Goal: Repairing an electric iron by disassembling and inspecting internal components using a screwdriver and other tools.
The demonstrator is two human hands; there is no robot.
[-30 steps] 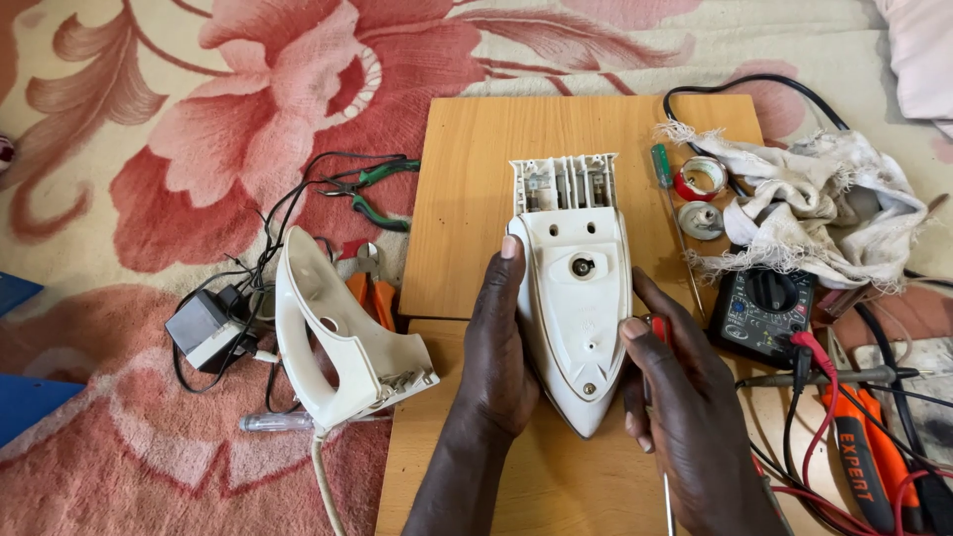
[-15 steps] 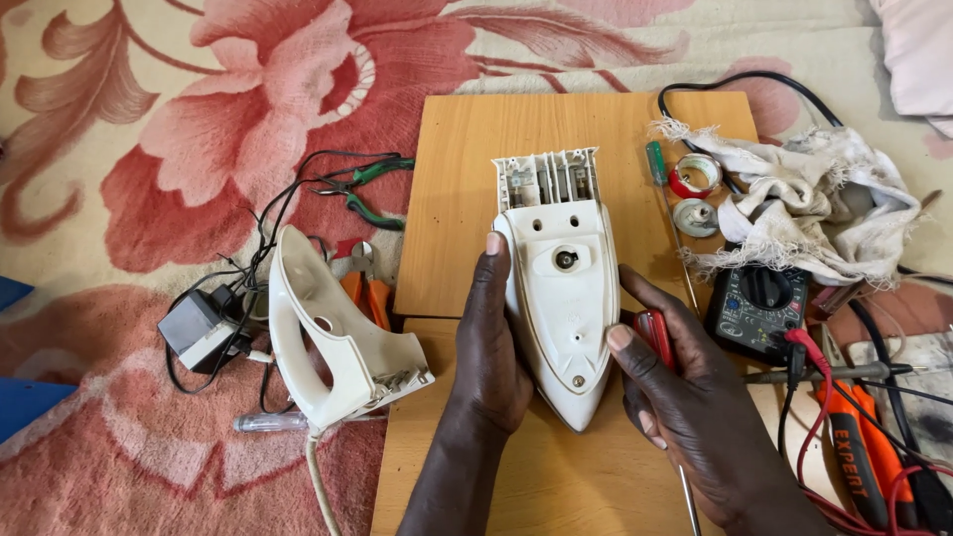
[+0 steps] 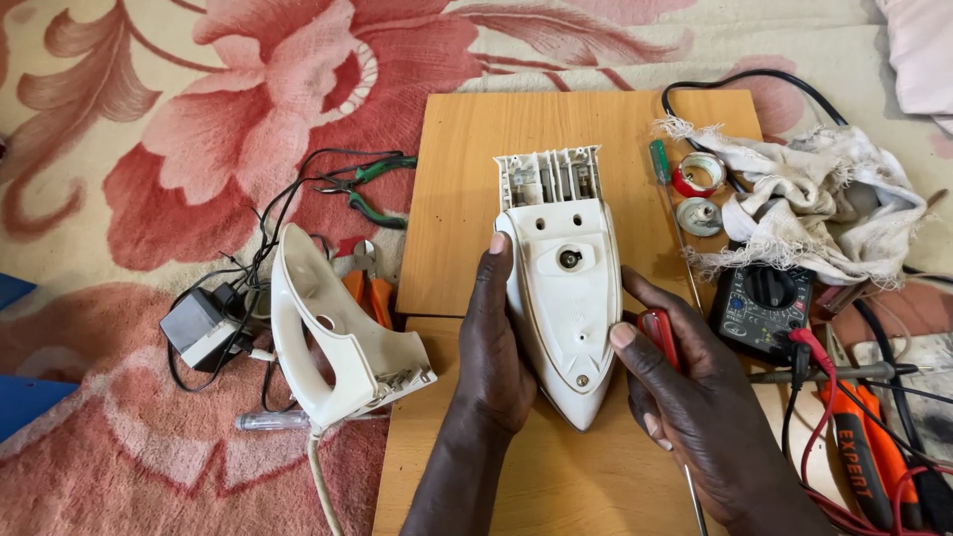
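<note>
A white clothes-iron body [image 3: 562, 278] with its top cover off lies flat on a wooden board [image 3: 476, 179], pointed end toward me. My left hand [image 3: 501, 342] grips its left side, thumb up along the edge. My right hand [image 3: 685, 397] rests against its right side and holds a red-handled screwdriver [image 3: 663, 337], its shaft running down past my wrist. The iron's detached white handle shell [image 3: 338, 333] lies on its side to the left, partly on the floral carpet.
Green-handled pliers [image 3: 369, 189] and orange-handled cutters [image 3: 369, 288] lie left of the board, beside a black adapter [image 3: 204, 328] with tangled wires. On the right are a frayed white rag [image 3: 804, 203], tape rolls [image 3: 699, 177], a black multimeter [image 3: 762, 308] with leads, and an orange tool [image 3: 864, 457].
My right hand has closed in against the iron body's right side with the screwdriver. My left hand keeps its hold; the view has shifted slightly.
</note>
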